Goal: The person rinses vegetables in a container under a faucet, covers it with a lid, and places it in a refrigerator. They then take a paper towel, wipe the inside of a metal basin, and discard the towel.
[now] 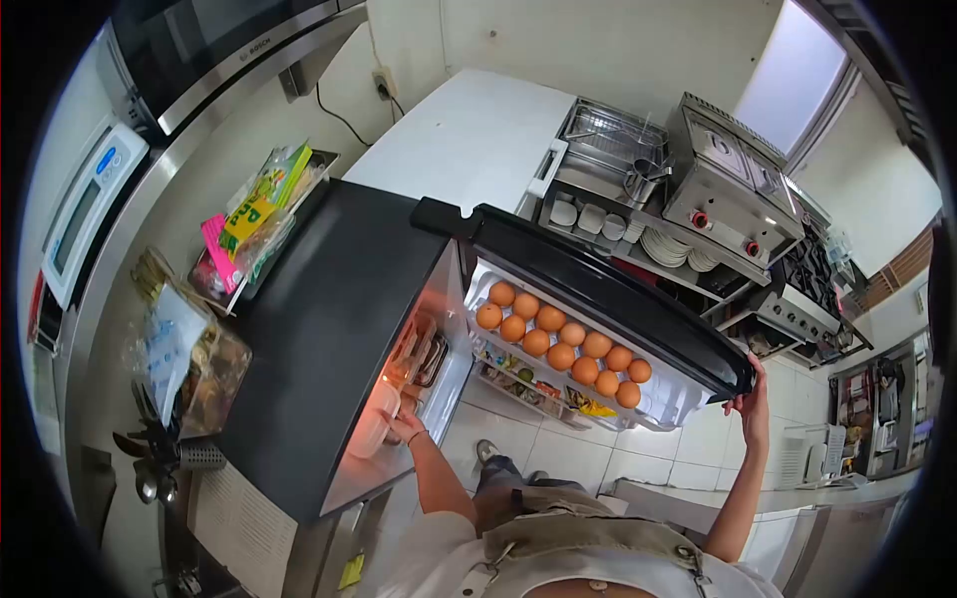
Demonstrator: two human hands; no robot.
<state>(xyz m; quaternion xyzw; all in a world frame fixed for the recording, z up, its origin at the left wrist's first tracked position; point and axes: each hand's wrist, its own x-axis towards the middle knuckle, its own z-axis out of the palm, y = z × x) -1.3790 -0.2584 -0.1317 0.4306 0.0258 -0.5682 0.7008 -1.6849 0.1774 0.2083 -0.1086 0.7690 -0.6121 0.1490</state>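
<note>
The black refrigerator (309, 259) stands open, and its door (608, 289) swings out to the right. My right hand (750, 401) is wrapped round the outer edge of that door. Inside the lit compartment, my left hand (406, 429) is at the rim of a translucent plastic container (373, 423), its fingers partly hidden against it. Other clear containers (427, 356) sit deeper on the shelf. Several brown eggs (561, 356) fill a tray in the door's top shelf. Lower door shelves hold small packets, among them a yellow packet (590, 405).
A white chest-like unit (459, 130) stands behind the refrigerator. Stacked plates (666, 246), a steel fryer (728, 184) and a stove (802, 304) line the far side. On the refrigerator top lie a bin of packets (254, 224) and a bagged container (214, 379). Tiled floor (638, 458) lies below.
</note>
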